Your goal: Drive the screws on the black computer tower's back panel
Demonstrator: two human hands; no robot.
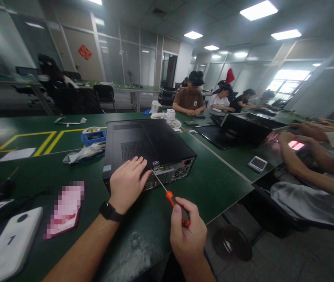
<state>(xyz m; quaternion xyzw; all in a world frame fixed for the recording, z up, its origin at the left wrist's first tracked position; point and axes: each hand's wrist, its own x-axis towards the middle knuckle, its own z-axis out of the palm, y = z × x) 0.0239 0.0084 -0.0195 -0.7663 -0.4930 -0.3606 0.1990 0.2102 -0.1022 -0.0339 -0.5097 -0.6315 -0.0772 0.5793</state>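
Black steel computer case (146, 150) lies flat at frame centre on the green table (214, 184); we see the left hand (127, 182) spread open, pressing its near corner, right hand (187, 231) closed round an orange-handled screwdriver (169, 195), tip at the rear panel. Case looks heavy, rigid; we'd grip its side edges.

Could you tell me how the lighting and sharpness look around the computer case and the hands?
Head view throughout: ceiling panels light the table evenly; the far window glares; the wide lens bends the edges; computer case, left hand, right hand and screwdriver are sharp.
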